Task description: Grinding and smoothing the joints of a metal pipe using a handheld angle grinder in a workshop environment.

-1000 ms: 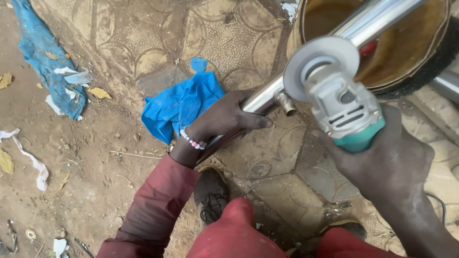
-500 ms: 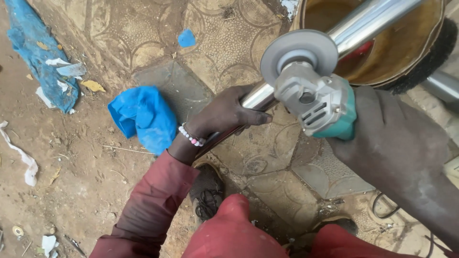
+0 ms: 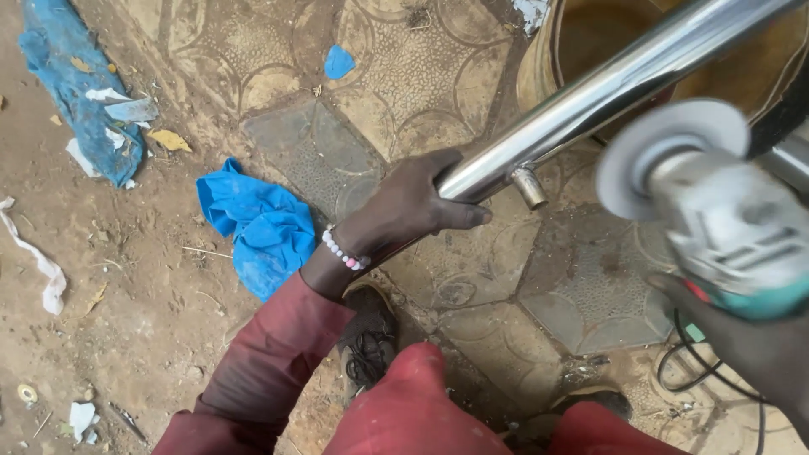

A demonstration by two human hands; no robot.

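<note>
A shiny steel pipe [image 3: 607, 88] runs from the top right down to the middle of the view, with a short stub [image 3: 529, 187] sticking out of it. My left hand [image 3: 404, 211], with a bead bracelet at the wrist, grips the pipe's lower end. My right hand [image 3: 742, 337] holds a grey and teal angle grinder [image 3: 716, 219] at the right, its disc [image 3: 657, 152] close to the pipe but apart from it. The grinder is blurred.
A crumpled blue cloth [image 3: 261, 223] lies on the dirt left of my arm. More blue cloth [image 3: 76, 84] and paper scraps lie at top left. A brown drum [image 3: 590, 34] stands behind the pipe. A black cable [image 3: 699, 371] loops on the patterned paving. My shoe [image 3: 366, 337] is below.
The grinder has moved right and away from the pipe near my left hand. The view has shifted, so the blue cloth now sits further left and lower.
</note>
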